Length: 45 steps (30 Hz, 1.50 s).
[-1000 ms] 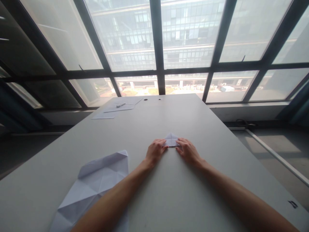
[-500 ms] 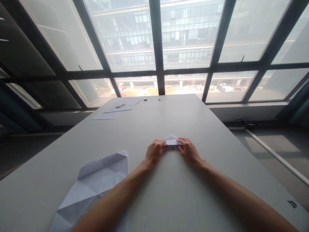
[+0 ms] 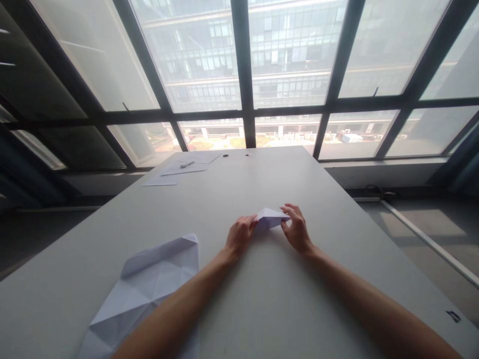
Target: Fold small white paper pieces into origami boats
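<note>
A small piece of folded white paper lies between my two hands near the middle of the table. It is tilted, with a flap angled toward me. My left hand is closed, gripping the paper's left corner between thumb and fingers. On the other side my right hand pinches the right corner between thumb and index finger, its other fingers raised and spread. Parts of both corners are hidden by the fingers.
A large creased sheet of white paper lies at the left, partly under my left forearm. Flat sheets with a small white object on top are at the far left of the white table. Windows stand behind.
The folded paper has tipped from lying flat, its front face now showing. My right hand has shifted slightly right and lifted its fingers. My left hand stays nearly in place.
</note>
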Each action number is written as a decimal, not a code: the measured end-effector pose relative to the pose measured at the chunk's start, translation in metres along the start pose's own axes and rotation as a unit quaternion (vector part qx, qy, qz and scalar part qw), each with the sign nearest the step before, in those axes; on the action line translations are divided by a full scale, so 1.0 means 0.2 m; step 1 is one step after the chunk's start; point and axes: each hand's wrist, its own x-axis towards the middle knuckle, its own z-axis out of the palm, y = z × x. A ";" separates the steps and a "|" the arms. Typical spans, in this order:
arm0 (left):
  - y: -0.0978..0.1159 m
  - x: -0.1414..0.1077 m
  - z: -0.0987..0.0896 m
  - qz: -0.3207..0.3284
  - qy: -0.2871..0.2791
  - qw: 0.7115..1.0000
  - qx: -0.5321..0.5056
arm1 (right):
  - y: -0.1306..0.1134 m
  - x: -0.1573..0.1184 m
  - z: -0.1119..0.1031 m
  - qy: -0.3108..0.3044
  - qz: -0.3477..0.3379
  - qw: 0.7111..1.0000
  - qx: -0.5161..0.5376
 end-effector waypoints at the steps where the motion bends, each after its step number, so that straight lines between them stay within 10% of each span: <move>1: 0.00 0.00 0.00 -0.001 0.002 1.000 -0.010 | -0.01 0.00 0.00 0.001 0.000 1.000 0.002; 13: -0.04 0.01 0.07 0.027 0.070 0.984 -0.165 | 0.00 -0.01 0.04 0.049 -0.048 0.981 0.184; 24: 0.00 0.00 0.02 0.069 0.114 0.980 -0.150 | -0.04 -0.02 0.01 -0.011 -0.106 0.987 0.122; 45: -0.03 0.02 0.05 0.084 0.147 0.980 -0.105 | -0.10 -0.05 -0.03 -0.267 -0.222 0.935 0.068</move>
